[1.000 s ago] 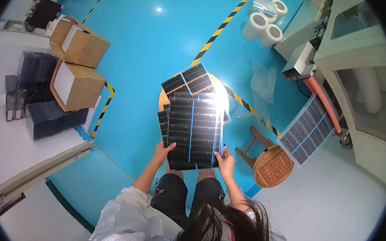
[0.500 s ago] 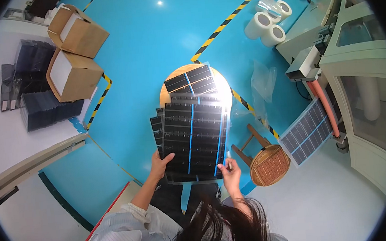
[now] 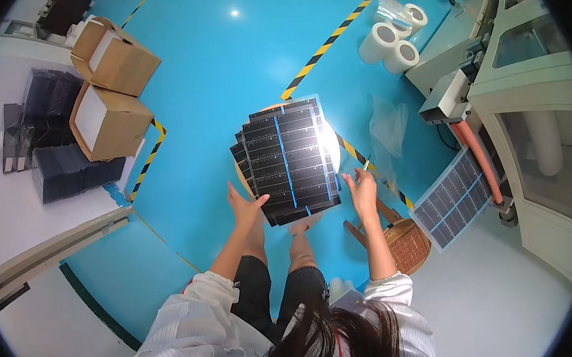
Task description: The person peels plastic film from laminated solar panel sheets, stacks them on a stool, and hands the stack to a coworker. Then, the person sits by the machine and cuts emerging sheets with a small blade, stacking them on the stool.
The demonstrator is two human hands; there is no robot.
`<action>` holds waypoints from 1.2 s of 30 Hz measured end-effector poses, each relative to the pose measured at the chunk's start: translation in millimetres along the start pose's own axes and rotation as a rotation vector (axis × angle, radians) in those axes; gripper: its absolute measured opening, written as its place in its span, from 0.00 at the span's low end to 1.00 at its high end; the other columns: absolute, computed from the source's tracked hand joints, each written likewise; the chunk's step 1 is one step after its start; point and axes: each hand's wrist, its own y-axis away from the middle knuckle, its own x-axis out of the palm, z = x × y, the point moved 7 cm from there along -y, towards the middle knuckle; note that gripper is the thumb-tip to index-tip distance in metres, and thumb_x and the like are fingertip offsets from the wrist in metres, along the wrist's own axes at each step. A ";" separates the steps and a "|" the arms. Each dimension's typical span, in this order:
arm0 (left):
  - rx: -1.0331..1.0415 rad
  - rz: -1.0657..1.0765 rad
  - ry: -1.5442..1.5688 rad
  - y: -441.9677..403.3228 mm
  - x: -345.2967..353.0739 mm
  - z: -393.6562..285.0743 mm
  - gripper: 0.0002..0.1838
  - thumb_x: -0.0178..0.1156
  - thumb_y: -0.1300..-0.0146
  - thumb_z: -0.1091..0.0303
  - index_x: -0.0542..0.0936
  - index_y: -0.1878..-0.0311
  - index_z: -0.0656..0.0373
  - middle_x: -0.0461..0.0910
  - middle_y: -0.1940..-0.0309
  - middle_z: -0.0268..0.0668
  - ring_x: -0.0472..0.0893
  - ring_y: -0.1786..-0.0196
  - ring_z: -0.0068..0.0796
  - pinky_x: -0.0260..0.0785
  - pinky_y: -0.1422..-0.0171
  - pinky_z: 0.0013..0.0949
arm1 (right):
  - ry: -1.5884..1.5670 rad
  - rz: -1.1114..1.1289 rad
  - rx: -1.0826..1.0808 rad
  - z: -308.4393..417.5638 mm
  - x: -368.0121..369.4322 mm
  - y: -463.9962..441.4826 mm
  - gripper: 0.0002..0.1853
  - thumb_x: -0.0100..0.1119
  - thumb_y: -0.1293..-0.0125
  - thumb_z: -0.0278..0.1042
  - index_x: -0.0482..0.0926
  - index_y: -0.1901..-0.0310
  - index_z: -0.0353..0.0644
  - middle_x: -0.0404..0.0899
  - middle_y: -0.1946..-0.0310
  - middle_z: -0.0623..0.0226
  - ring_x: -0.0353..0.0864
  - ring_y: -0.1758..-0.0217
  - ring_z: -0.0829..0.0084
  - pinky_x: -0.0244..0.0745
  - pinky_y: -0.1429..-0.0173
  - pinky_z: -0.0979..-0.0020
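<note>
1. On the near side of the round wooden top [image 3: 333, 148] are the person's dark hair [image 3: 311, 346] and pale striped sleeves [image 3: 192, 309], with black shorts [image 3: 299, 291] a little closer to it.
2. At the round wooden top's near left is the left hand [image 3: 246, 210], thumb spread wide from the fingers. The thumb tip meets the edge of the panels in view; I cannot tell whether it touches.
3. Just off its near right is the right hand [image 3: 364, 189], apart from the panels, with a narrow gap between thumb and fingers. Something small and pale shows at the fingertips; I cannot tell whether it is held.
4. The stack of dark panels [image 3: 287, 152] lies on the round wooden top, covering most of it and overhanging its near side, edges unevenly fanned.
5. To its near right stands a woven-seat stool [image 3: 411, 242], partly behind the forearm.
6. Farther right are a gridded panel [image 3: 452, 199] and a reddish hose [image 3: 483, 162].
7. Well to its left sit cardboard boxes [image 3: 114, 122].
8. Beyond it, far right, stand white rolls [image 3: 399, 58].
</note>
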 end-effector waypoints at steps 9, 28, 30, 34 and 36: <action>-0.290 0.448 0.596 5.0 5.9 -45.5 0.62 0.64 0.56 0.84 0.22 0.33 0.53 0.54 0.37 0.46 0.63 0.39 0.37 0.59 0.37 0.36 | 0.003 0.198 0.321 5.9 53.5 23.5 0.25 0.71 0.56 0.47 0.78 0.70 0.27 0.78 0.72 0.43 0.78 0.65 0.47 0.71 0.60 0.57; -0.647 1.069 1.508 -133.1 -192.4 -24.9 0.26 0.57 0.40 0.59 0.65 0.41 0.58 0.70 0.44 0.40 0.70 0.42 0.35 0.62 0.38 0.39 | -0.228 0.195 0.163 399.0 -14.4 60.8 0.15 0.69 0.50 0.36 0.78 0.69 0.32 0.73 0.81 0.62 0.67 0.78 0.78 0.66 0.71 0.73; -0.597 0.975 1.623 -172.7 -220.5 -51.1 0.26 0.55 0.39 0.56 0.65 0.42 0.58 0.71 0.46 0.44 0.71 0.43 0.42 0.64 0.39 0.49 | -0.249 0.209 0.095 424.6 -18.6 40.9 0.16 0.69 0.50 0.37 0.77 0.69 0.32 0.73 0.80 0.61 0.68 0.78 0.77 0.67 0.70 0.73; -0.348 0.802 1.390 -236.1 -240.6 -117.4 0.29 0.57 0.41 0.52 0.66 0.42 0.59 0.71 0.46 0.45 0.70 0.43 0.45 0.61 0.39 0.54 | -0.132 0.161 -0.152 474.5 -19.8 -3.7 0.16 0.66 0.48 0.38 0.76 0.67 0.31 0.74 0.74 0.55 0.75 0.73 0.60 0.70 0.67 0.64; -0.342 0.826 1.352 -263.3 -242.6 -149.7 0.29 0.57 0.41 0.52 0.66 0.42 0.59 0.71 0.47 0.46 0.70 0.43 0.45 0.61 0.40 0.54 | -0.023 0.092 -0.243 491.6 -25.6 -32.1 0.17 0.63 0.46 0.39 0.75 0.67 0.30 0.73 0.73 0.50 0.74 0.68 0.49 0.70 0.65 0.60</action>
